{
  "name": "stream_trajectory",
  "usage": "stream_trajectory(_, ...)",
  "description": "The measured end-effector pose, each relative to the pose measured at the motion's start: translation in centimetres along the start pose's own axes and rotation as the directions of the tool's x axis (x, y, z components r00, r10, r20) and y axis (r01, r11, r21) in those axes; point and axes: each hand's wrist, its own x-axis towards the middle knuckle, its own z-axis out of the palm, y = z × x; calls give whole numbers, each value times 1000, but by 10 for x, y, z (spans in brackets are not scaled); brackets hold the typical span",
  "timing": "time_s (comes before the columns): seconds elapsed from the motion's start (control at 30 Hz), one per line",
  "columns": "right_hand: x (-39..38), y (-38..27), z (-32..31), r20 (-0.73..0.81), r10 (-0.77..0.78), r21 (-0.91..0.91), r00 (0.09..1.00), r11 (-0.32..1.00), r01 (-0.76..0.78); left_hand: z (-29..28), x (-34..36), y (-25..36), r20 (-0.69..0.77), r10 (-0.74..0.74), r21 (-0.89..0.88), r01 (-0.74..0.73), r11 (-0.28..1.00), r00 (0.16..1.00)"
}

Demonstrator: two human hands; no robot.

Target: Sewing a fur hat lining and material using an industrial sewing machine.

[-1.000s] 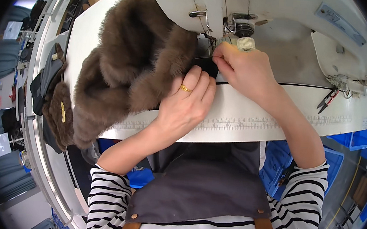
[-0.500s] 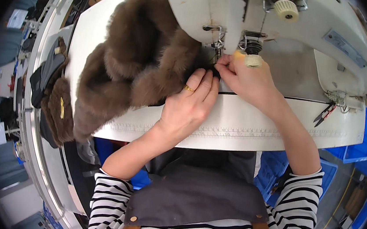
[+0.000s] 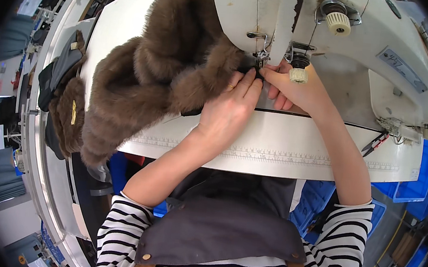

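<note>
In the head view, my left hand (image 3: 229, 112) lies at the centre of the frame, fingers straight and side by side, flat on the dark cloth (image 3: 191, 113) where the fur (image 3: 163, 67) ends. My thumb is out of sight. I judge the flat fingers are there to steady the layer close to the foot (image 3: 260, 61), upper centre, without bunching it.

My right hand (image 3: 295, 87) is just right of the foot, partly behind the machine (image 3: 257, 9). Its thumb reaches the cloth's edge and the other fingers curl; I can't tell whether they pinch anything. Coming from the opposite side, it seems placed to guide that edge.

The fur fills the upper left of the frame, heaped on the table (image 3: 286, 135) beside the machine, probably so that its bulk stays off the stitching spot. A second fur piece (image 3: 69, 112) hangs at the far left. Snips (image 3: 375, 144) lie at the right, near my forearm, likely parked within reach yet clear of the cloth.
</note>
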Motion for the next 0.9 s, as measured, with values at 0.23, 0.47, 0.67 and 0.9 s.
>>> stream_trajectory(0.23,3,3,-5,-31,-13,31,999,999,14,13,9,-9,28,-28,-34,29,999,999)
stream_trajectory(0.47,-23,30,2,-146,-430,-282,891,881,379,7,9,-3,-18,-92,-73,91,993,996)
stream_trajectory(0.67,-25,44,14,-138,-720,-483,681,649,588,5,1,-6,-38,-23,-127,18,992,999)
stream_trajectory(0.9,-16,39,13,86,-766,-517,637,512,686,-27,-2,4,76,197,100,-204,974,977)
